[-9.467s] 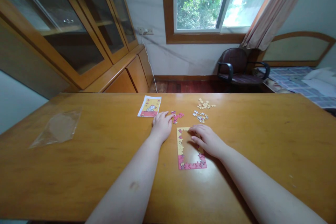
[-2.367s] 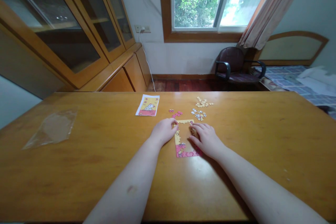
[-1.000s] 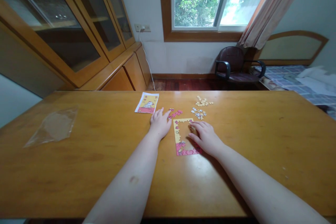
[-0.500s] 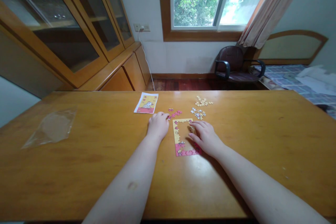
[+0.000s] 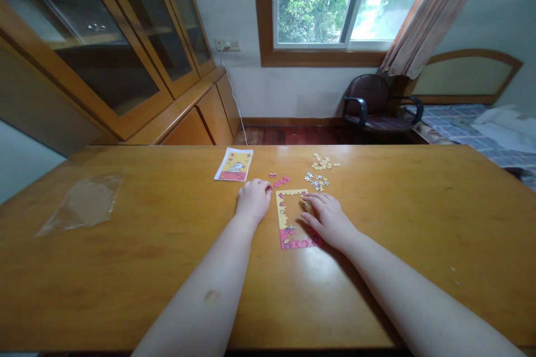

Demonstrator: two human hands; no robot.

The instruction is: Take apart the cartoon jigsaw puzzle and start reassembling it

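Observation:
A partly assembled jigsaw puzzle (image 5: 297,244) lies on the table, its yellow and pink border joined around a bare middle. My right hand (image 5: 329,218) rests over the puzzle's right side with fingers spread, thumb reaching into the opening. Just left of the puzzle's top corner, my left hand (image 5: 253,201) has its fingertips pinched on a small pink puzzle piece (image 5: 269,189), mostly hidden by the fingers. Beyond it are loose pink pieces (image 5: 282,181). White patterned pieces (image 5: 316,181) and yellow pieces (image 5: 323,162) form two piles past my right hand.
A picture card (image 5: 234,165) with a white animal on yellow and pink lies behind my left hand. A clear plastic bag (image 5: 86,198) is at the table's left. Beyond the wooden table (image 5: 188,312) stand a glass-door cabinet (image 5: 167,89) and an office chair (image 5: 371,100).
My left fingertips have drawn slightly back from the pink pieces, with the pinched piece separated from the group. My right hand stays where it was.

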